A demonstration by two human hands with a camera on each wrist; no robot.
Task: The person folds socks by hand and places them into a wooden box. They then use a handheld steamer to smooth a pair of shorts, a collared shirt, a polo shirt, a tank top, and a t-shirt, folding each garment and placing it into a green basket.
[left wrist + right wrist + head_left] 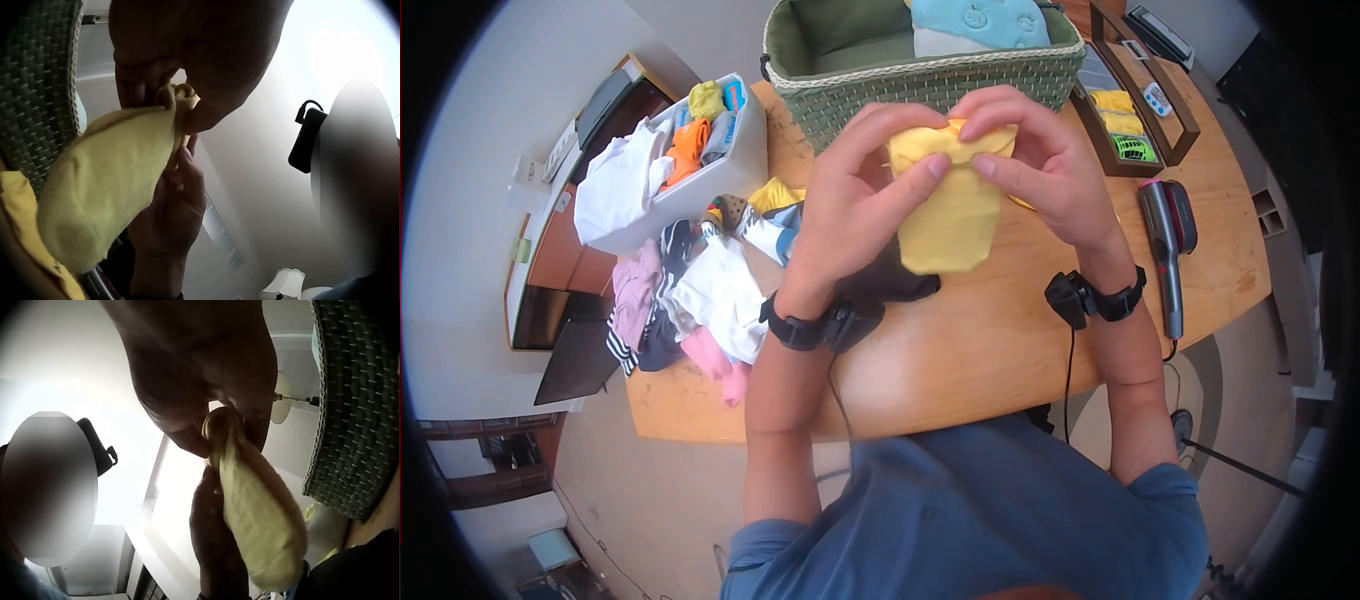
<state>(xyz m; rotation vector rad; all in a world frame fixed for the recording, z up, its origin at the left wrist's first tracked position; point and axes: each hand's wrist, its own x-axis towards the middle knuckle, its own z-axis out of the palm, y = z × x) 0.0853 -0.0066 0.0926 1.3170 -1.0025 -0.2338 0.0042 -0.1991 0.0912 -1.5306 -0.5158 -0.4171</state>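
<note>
Both hands hold a yellow sock [948,225] up in front of the green basket, its rounded end hanging down. My left hand [852,190] pinches the rolled top edge between thumb and fingers. At the opposite corner of that edge, my right hand [1055,170] pinches it the same way. The left wrist view shows the cuff bunched in the fingers above the hanging sock [106,181]. From the right wrist, the sock [262,506] slants down below a rolled cuff.
Behind the hands stands the woven basket [920,95] with a light blue item inside. A white bin [745,160] of clothes and a loose clothing pile [710,285] lie left. Rightward are a divided brown box [1108,160] and a grey styling brush [1165,255] with a cord.
</note>
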